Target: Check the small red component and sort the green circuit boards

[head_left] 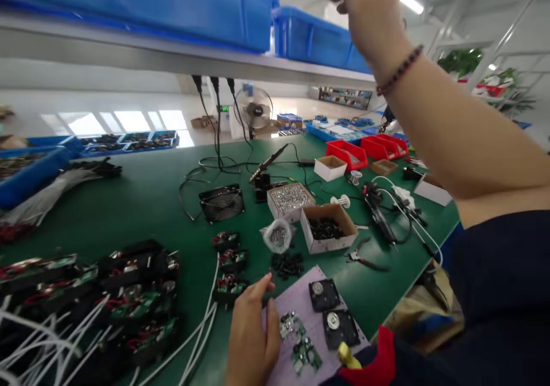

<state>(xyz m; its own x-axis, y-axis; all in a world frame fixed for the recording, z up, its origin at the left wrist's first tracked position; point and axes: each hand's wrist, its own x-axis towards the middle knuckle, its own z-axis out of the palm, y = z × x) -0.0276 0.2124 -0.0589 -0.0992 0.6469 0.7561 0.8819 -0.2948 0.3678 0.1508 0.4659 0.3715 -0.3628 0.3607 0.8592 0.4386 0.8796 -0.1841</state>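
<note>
Here we are at the counter [129, 220], and the left hand [251, 340] is down low, fingers curled in toward the thumb just above the edge of a lilac sheet [301, 323]. Is it pinching something? Too small to call from here! The right hand [369, 14] is up high, its fingers blurred and running off the top of the view, so there's no telling how they stand; a beaded bracelet [399, 70] circles that wrist.

Just ahead of the left hand, on the sheet, lie two black fan housings [333, 311] with silver hubs, and two small green circuit boards [301, 346] sit right beside the palm. Past the fingertips, a loose heap of black parts [287, 264] lies next to a clear bag of screws [278, 236]. Further on are a cardboard box of black parts [329, 228] and a box of silver screws [289, 201], with pliers [365, 257] off to the right.

To the left of that hand, a column of wired boards [230, 260] leads out to a big pile of wired assemblies [86, 300]. Beyond them, a soldering iron [266, 164] sits in its stand, and blue bins [129, 8] line the shelf [129, 45] overhead.
</note>
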